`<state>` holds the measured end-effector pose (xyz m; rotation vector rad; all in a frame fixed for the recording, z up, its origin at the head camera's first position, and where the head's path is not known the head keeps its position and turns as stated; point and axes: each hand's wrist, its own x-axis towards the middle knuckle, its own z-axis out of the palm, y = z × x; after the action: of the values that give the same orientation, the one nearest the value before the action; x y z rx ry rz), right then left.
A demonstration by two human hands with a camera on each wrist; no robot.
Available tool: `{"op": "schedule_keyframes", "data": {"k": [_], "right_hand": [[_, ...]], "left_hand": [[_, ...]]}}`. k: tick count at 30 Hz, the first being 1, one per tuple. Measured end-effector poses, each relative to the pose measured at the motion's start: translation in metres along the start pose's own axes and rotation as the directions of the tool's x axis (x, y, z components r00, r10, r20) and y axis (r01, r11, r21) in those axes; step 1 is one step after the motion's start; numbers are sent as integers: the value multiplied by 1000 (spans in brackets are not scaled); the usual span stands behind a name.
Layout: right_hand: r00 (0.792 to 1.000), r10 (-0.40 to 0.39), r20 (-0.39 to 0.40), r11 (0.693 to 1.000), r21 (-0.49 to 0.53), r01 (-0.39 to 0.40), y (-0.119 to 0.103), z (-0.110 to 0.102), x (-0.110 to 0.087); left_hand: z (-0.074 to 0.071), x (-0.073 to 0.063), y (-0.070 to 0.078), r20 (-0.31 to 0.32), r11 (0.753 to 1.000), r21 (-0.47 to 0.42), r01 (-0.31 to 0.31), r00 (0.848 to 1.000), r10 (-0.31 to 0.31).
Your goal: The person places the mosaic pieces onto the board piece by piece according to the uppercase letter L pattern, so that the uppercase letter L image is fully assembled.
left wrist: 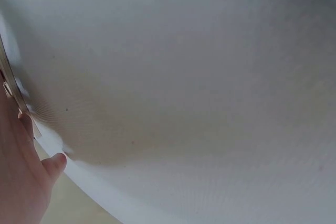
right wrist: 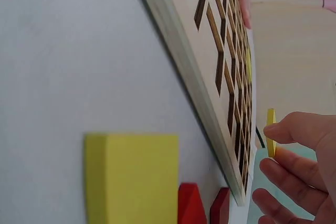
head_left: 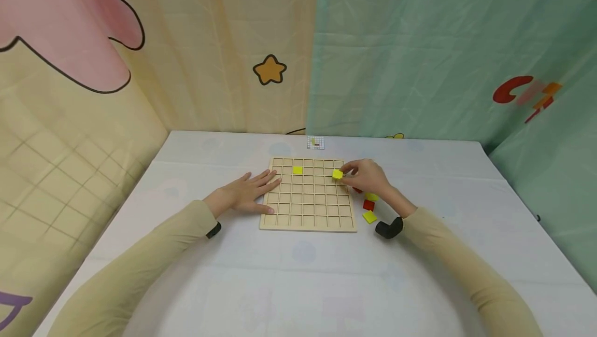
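A yellow tile (head_left: 338, 174) is pinched between the thumb and fingers of the right hand (head_left: 367, 175) and is held above the grid board (head_left: 309, 199), near its far right corner. The left hand (head_left: 247, 193) is laid over the board's left edge with the fingers spread. A second yellow tile (head_left: 297, 170) is located in a cell near the far edge. Loose tiles (head_left: 370, 217), red and yellow (some partly hidden by the right hand), are placed on the table (head_left: 280, 285) to the right.

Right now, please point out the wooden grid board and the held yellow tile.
Wooden grid board (head_left: 309, 199), head view: bare cell near its middle.
Held yellow tile (head_left: 337, 174), head view: its broad face.
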<state>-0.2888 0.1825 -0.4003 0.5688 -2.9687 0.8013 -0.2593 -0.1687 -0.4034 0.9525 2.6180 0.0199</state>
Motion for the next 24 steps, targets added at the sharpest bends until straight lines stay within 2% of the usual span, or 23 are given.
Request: {"op": "schedule_keyframes", "data": {"k": [8,15,19,24], "right_hand": [[998,-62,15,997,37,61,-26,15,9],[991,-131,23,991,26,131,-46,26,18],[985,-170,24,985,30,169,-56,32,25],[985,-163,52,986,42,161,-64,43,34]], "left_hand": [[0,0,-1,-8,1000,3,-4,1000,4],[0,0,0,-4,1000,1,-2,1000,2],[1,1,-1,6,1000,5,17,1000,-17],[2,2,-2,10,1000,6,20,1000,-20]]}}
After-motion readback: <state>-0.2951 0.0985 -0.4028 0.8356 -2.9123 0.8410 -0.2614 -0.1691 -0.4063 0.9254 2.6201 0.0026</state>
